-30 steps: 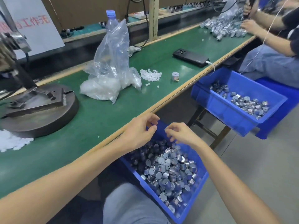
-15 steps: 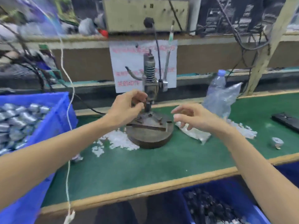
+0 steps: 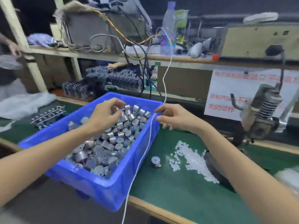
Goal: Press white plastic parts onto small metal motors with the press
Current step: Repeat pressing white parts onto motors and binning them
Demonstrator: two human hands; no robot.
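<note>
Left hand (image 3: pixel 103 115): over the blue bin (image 3: pixel 100 191), fingers (image 3: pixel 118 102) curled down among the motors (image 3: pixel 103 147). Cannot tell whether they pinch one.
Right hand (image 3: pixel 176 117): just beside the bin's right rim, fingers (image 3: pixel 163 118) loosely bent and apart, holding nothing.
White cable (image 3: pixel 145 151): hangs across the bin's right rim, passing right at the right fingertips.
Motors: short, shiny metal cylinders with flat ends, heaped at all angles in the bin. One loose motor (image 3: pixel 155 162) stands on the table (image 3: pixel 178 199) near the bin.
White plastic parts (image 3: pixel 192 159): tiny pale pieces in a scattered pile on the table, just right of the loose motor.
Press (image 3: pixel 262 113): far right, well apart from both hands.
Risk, cable: the right hand likely snags it when moving toward the press.
Risk, grip: the smooth casings may slip from a light pinch.
Risk, parts: a sweeping forearm would scatter the light pieces.
</note>
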